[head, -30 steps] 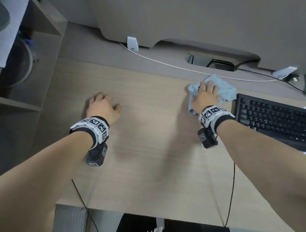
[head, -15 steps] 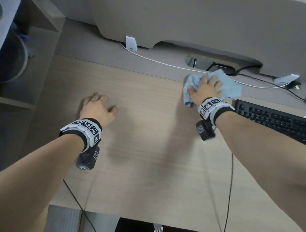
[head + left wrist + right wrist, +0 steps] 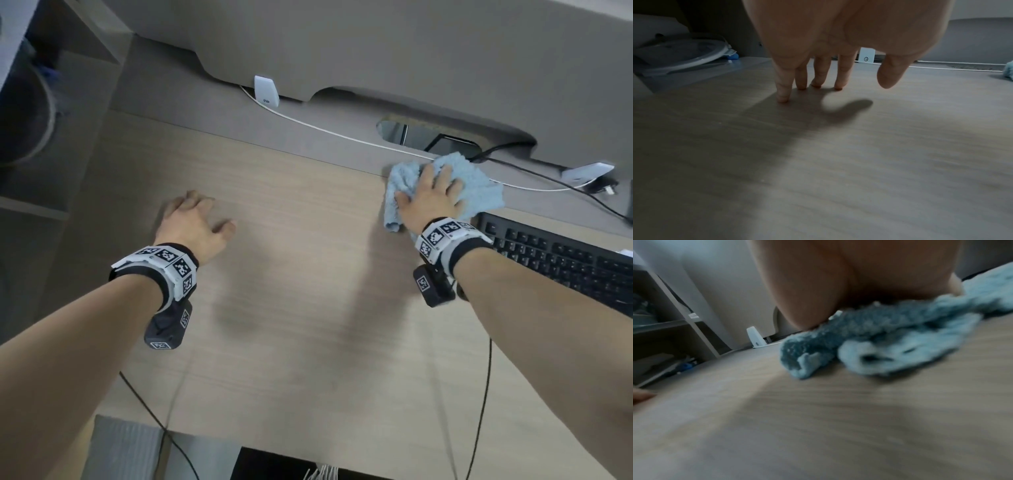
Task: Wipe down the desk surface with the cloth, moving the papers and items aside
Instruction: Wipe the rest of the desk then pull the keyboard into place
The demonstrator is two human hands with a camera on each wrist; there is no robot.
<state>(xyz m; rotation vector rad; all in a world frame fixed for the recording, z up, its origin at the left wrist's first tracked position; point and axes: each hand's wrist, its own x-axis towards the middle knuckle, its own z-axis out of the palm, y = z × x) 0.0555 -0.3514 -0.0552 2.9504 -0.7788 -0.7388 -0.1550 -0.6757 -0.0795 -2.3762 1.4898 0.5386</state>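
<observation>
cloth (image 3: 479,186): pale blue, fluffy, bunched | right hand (image 3: 430,200): flat, pressing it | left hand (image 3: 191,224): fingers straight, empty

1. Right hand (image 3: 430,200) has pushed the blue cloth (image 3: 476,186) away from the person, from the wood-grain desk (image 3: 308,308) beside the keyboard (image 3: 561,260) up to the grey back strip.
2. Cloth now overlaps the white cable (image 3: 325,132) and sits just below the cable cutout (image 3: 428,138).
3. Left hand (image 3: 191,224) has barely shifted; fingertips (image 3: 782,99) touch the desk.
4. Head view has tilted, so less keyboard shows.
</observation>
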